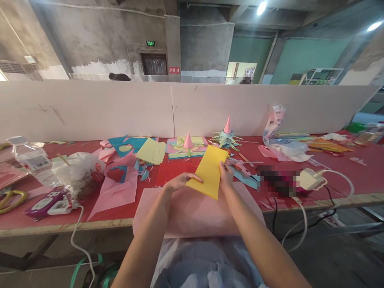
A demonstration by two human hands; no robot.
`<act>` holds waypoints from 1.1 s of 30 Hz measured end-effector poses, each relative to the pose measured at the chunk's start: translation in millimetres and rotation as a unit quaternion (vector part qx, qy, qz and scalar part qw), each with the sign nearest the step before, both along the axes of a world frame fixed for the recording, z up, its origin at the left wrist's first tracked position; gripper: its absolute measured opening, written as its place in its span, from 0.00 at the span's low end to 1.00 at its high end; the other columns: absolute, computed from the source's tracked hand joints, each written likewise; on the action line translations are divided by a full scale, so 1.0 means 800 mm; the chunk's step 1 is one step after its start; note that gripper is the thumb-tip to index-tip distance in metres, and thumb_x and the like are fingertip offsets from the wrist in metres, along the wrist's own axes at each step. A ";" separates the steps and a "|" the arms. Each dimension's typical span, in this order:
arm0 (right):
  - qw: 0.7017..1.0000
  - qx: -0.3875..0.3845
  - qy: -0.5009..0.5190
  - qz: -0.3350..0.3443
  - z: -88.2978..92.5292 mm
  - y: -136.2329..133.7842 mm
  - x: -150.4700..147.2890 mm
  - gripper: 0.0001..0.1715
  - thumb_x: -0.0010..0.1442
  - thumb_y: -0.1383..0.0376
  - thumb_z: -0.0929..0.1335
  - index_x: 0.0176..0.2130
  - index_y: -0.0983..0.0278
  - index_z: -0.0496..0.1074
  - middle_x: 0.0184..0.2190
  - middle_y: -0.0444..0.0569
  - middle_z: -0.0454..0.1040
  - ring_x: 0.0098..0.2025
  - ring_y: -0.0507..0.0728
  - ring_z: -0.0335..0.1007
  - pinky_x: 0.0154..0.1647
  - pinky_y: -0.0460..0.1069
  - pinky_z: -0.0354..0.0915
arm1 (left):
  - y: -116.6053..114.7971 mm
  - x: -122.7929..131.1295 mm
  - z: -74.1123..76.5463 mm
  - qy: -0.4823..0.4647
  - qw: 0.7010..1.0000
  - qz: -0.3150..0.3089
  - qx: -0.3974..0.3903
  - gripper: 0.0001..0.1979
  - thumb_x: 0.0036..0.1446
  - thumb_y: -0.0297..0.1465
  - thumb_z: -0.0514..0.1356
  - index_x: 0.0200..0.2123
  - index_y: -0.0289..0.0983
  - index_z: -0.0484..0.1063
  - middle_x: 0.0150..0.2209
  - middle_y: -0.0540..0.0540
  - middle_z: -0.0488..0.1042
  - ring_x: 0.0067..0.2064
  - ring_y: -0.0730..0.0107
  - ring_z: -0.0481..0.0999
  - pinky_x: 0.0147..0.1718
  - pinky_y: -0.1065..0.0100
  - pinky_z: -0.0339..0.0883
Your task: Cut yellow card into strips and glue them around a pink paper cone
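Both my hands hold a yellow paper sheet (209,171) above the red table (354,176). My left hand (180,181) grips the sheet's lower left edge, fingers curled over it. My right hand (226,175) pinches its right edge. Under my hands lies a large pale pink paper sheet (195,214) that hangs over the table's front edge. Behind the yellow sheet lies a red paper (175,172).
Two pink paper cones (188,142) (227,125) stand among coloured paper scraps at the back. A plastic bag (75,168), a purple and white device (49,203) and yellow scissors (10,198) are at the left. A white charger with cables (310,179) is at the right. A beige partition (120,108) runs behind.
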State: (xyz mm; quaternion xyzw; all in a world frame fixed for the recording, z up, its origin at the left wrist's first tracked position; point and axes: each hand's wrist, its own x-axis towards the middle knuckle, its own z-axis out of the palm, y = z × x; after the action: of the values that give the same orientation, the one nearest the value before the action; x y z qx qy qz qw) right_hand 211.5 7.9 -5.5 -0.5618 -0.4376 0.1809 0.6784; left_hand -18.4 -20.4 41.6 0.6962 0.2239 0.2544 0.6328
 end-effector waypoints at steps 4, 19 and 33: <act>1.000 -0.023 0.007 0.003 -0.002 0.003 -0.002 0.27 0.49 0.44 0.63 0.28 0.65 0.70 0.21 0.49 0.72 0.24 0.55 0.65 0.24 0.47 0.58 | 0.013 0.000 -0.008 -0.006 0.993 0.117 -0.011 0.20 0.44 0.45 0.64 0.31 0.33 0.75 0.31 0.43 0.75 0.35 0.66 0.73 0.38 0.66 0.65; 0.974 -0.049 0.066 0.209 0.009 -0.007 -0.024 0.22 0.49 0.50 0.67 0.36 0.63 0.68 0.11 0.36 0.61 0.08 0.47 0.48 0.09 0.44 0.43 | 0.029 0.012 -0.016 -0.025 0.931 0.349 0.101 0.21 0.44 0.45 0.62 0.39 0.37 0.75 0.54 0.42 0.67 0.54 0.57 0.65 0.50 0.65 0.57; 0.941 -0.101 -0.042 0.321 0.013 -0.021 -0.035 0.12 0.53 0.57 0.62 0.31 0.63 0.68 0.15 0.39 0.65 0.11 0.49 0.57 0.11 0.44 0.52 | 0.034 0.011 -0.024 0.038 0.889 0.442 0.114 0.20 0.46 0.48 0.58 0.23 0.35 0.67 0.23 0.50 0.66 0.26 0.74 0.62 0.22 0.74 0.50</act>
State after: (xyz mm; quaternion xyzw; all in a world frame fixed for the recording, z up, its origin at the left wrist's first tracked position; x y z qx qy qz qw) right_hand 183.8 -8.8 4.9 -0.4641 -0.6019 0.4084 0.5054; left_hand -9.9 6.8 22.8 0.6020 0.5013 0.5051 0.3622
